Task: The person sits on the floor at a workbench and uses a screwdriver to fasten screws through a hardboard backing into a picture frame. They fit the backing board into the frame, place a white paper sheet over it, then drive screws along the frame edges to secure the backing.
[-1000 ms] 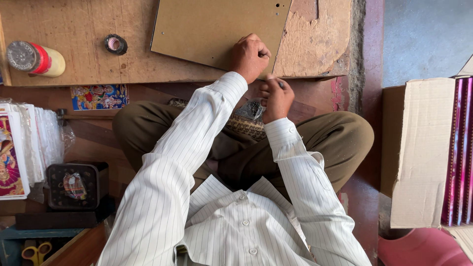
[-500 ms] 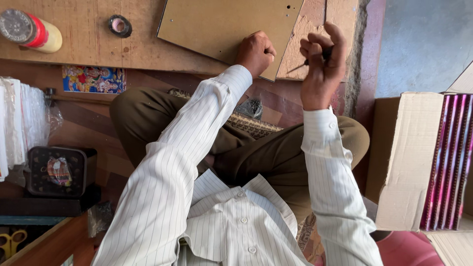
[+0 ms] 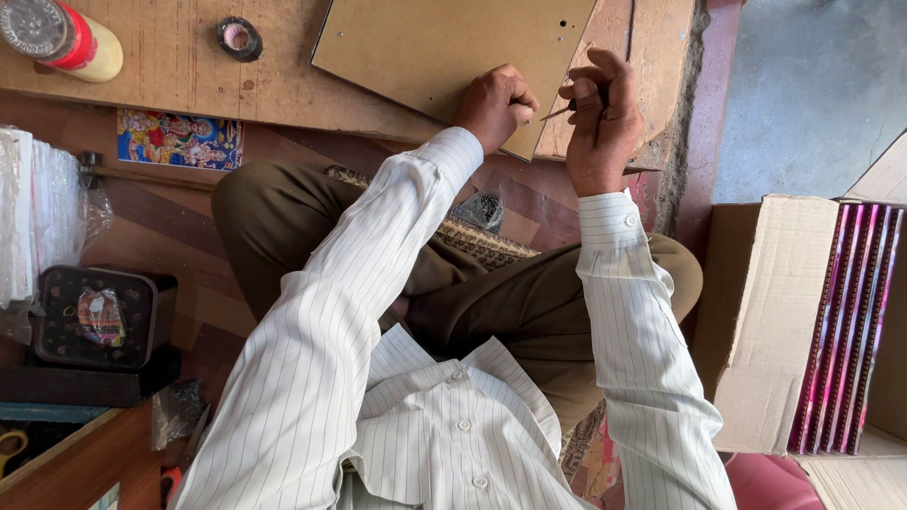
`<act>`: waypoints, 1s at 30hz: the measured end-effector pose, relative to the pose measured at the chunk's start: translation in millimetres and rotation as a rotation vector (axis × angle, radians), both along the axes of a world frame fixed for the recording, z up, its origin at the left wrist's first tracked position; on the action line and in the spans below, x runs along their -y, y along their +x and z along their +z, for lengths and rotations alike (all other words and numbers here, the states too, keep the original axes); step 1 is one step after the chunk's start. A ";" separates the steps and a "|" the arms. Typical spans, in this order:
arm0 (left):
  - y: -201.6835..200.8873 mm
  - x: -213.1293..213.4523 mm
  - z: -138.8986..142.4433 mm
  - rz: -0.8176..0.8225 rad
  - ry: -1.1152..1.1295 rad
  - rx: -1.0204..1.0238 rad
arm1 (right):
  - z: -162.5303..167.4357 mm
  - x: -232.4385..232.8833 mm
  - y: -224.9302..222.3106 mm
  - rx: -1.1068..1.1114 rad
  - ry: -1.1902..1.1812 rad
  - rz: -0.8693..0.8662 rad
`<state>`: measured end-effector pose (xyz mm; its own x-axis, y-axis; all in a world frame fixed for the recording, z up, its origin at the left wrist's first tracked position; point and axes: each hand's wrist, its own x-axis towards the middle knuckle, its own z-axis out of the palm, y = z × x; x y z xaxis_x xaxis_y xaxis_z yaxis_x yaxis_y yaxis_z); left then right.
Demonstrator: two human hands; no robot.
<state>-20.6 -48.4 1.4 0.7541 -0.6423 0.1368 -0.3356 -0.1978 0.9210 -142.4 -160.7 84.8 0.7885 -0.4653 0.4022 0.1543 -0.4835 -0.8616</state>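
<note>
The hands have come apart within the last second. The right hand [image 3: 603, 123], which a second ago sat low in the lap beside the left, is now raised to the level of the tabletop's near edge, its fingers curled shut around a thin pointed tool [image 3: 557, 111] whose tip aims leftward at the other hand. The left hand [image 3: 495, 102] has hardly moved: it remains closed in a loose fist, knuckles resting on the near corner of the brown board [image 3: 444, 52], though whether it pinches anything small cannot be told. That corner sticks out a little past the tabletop [image 3: 170, 76] edge, and the board itself lies flat in the same place as before, with small holes showing near its far right corner. So the tool seems to have been fetched from below and brought up to the board's corner, where the left hand steadies it.

Farther out on the tabletop lie a roll of dark tape [image 3: 239, 39] and, at the far left, a bottle with a red cap [image 3: 59, 40] on its side. To the right, well apart, stands an open cardboard box [image 3: 775, 321] of pink strips.
</note>
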 end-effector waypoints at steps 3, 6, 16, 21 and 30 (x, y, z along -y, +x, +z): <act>-0.6 -3.5 5.7 -0.054 -0.092 -0.193 | 0.8 -1.4 1.8 0.024 -0.038 0.028; 1.6 -7.4 10.7 -0.115 -0.151 -0.310 | 1.1 -5.0 6.4 -0.002 -0.118 0.046; -3.4 -5.7 0.0 -0.067 -0.234 -0.299 | 20.9 -8.4 -0.9 0.007 -0.326 0.139; -3.2 -3.7 -6.5 -0.064 -0.274 -0.264 | 29.1 -8.3 -2.5 -0.003 -0.427 0.126; -4.3 -1.5 -12.2 -0.053 -0.278 -0.286 | 22.4 -6.4 -2.0 0.014 -0.355 0.115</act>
<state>-24.9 -46.9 -10.9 0.7537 -0.6497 0.0998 -0.0606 0.0825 0.9947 -144.4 -154.2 107.2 0.8206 -0.2040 0.5338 0.2354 -0.7306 -0.6410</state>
